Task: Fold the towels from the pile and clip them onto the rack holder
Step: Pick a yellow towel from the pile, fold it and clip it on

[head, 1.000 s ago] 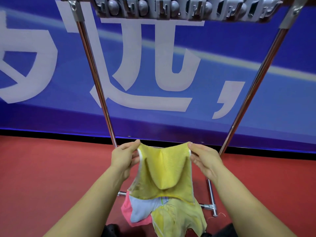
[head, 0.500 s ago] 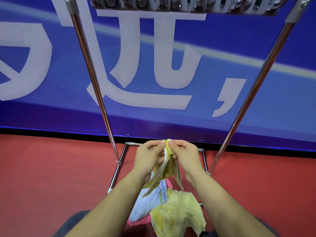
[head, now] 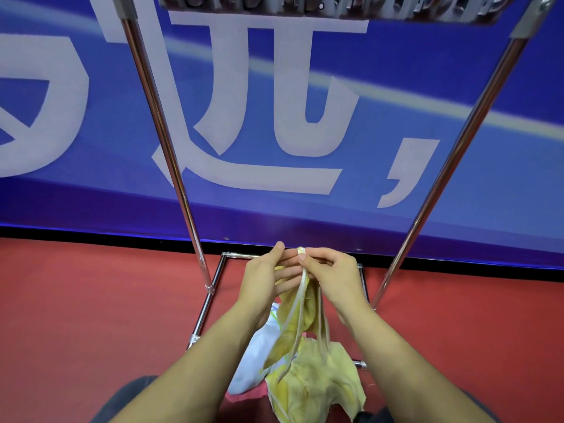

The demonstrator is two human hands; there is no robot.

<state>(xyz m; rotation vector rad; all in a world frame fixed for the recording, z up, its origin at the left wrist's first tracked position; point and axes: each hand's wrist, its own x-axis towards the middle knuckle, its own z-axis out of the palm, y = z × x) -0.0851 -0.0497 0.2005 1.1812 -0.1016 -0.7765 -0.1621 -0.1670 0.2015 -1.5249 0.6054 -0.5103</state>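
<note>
A yellow towel (head: 300,312), folded in half, hangs in front of me, low between the rack's two poles. My right hand (head: 335,276) pinches its joined top corners between thumb and forefinger. Beside it, my left hand (head: 265,277) lies with straight fingers against the towel's left face, thumb raised. Below on the floor sits the pile: another yellow towel (head: 320,389), a white one (head: 253,361) and a pink one (head: 244,396) underneath. The rack's grey clip holder (head: 335,7) runs along the top edge, far above both hands.
The rack's chrome left pole (head: 171,166) and right pole (head: 451,166) slant up on either side of my hands. Its base bars (head: 203,315) lie on the red floor (head: 91,300). A blue banner (head: 381,111) with large white characters stands close behind.
A second ago the towel was held spread between my two hands. They came together and folded it in half. Now my left fingers have straightened while the right keeps the corners.
</note>
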